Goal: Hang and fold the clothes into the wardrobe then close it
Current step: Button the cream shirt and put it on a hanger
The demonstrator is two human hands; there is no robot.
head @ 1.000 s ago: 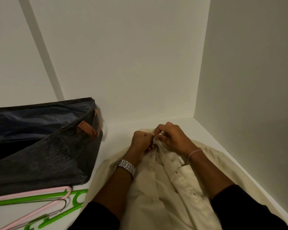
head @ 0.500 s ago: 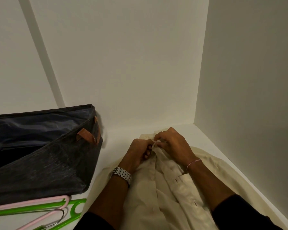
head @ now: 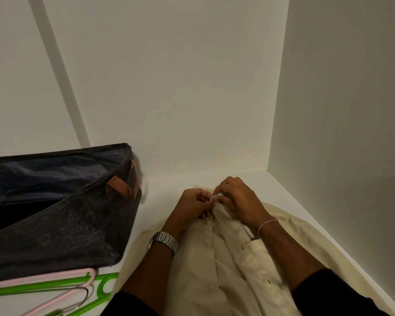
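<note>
Plain white walls [head: 180, 87] are meeting in a corner at one o'clock, dim light falling across the white shelf [head: 160, 192].

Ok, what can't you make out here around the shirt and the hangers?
Head view only:
- Top button of the cream shirt: covered by left hand and right hand.
- Shirt hem: cut off by the bottom edge.
- Pink hanger and green hanger: cut off by left edge.

Dark bag [head: 62, 215] left, wall [head: 347, 133] right
</note>
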